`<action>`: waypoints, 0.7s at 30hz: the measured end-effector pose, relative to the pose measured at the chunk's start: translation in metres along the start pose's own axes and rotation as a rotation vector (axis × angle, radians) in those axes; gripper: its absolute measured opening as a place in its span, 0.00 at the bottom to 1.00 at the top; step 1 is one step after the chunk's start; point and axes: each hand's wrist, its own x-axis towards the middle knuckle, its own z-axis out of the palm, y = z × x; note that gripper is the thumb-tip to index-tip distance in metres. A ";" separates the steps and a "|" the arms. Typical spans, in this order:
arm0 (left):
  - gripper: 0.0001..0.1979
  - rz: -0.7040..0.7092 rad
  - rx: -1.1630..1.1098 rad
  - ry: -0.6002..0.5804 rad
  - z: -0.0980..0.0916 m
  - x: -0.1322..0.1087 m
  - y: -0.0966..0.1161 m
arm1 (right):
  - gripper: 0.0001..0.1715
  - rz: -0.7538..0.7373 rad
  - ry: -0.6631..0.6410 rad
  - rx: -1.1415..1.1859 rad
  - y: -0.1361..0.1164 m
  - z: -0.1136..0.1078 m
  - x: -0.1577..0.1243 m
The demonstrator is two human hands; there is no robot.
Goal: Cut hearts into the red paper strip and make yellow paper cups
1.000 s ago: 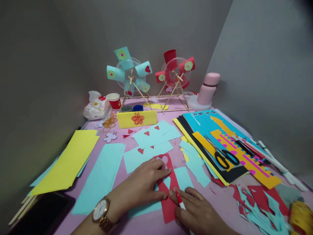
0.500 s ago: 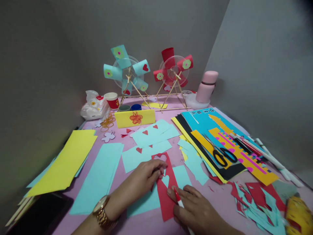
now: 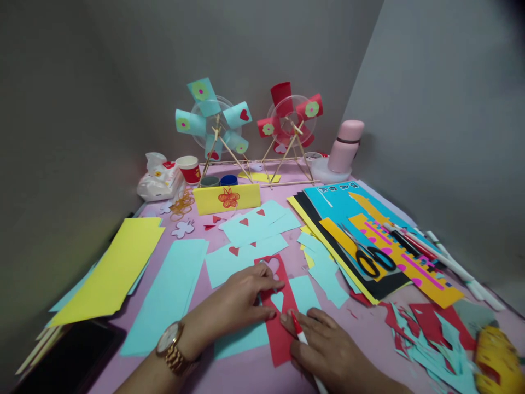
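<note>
Pressing on the red paper strip [image 3: 279, 345] with the left hand [image 3: 250, 297], with thumb and index finger spread moderately apart. Lying lengthwise near the middle of the table [image 3: 229, 377]'s near edge, partly over light-blue paper [image 3: 241, 342]; probably light, flexible, easily creased and inclined to slide, weakest around the heart-shaped openings, so best pinned flat by the solid margins or lifted by the plain near end. Farther right, holding the red-and-white pen [image 3: 302, 338], likely light, rigid and smooth, best taken low on the barrel. Gripping that barrel narrowly in the right hand [image 3: 326, 345], with fingertips at the strip's right margin; cannot tell of contact between pen tip and paper.
</note>
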 end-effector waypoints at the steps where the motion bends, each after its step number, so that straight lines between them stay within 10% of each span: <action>1: 0.16 0.004 0.005 0.001 0.000 0.000 0.001 | 0.25 0.005 -0.003 0.007 0.000 0.000 -0.001; 15: 0.15 0.018 0.022 0.015 0.000 -0.005 0.008 | 0.20 0.016 -0.005 0.028 -0.001 0.007 -0.006; 21: 0.18 0.004 0.006 0.021 0.004 -0.005 0.003 | 0.27 0.352 0.130 0.411 0.004 -0.020 0.015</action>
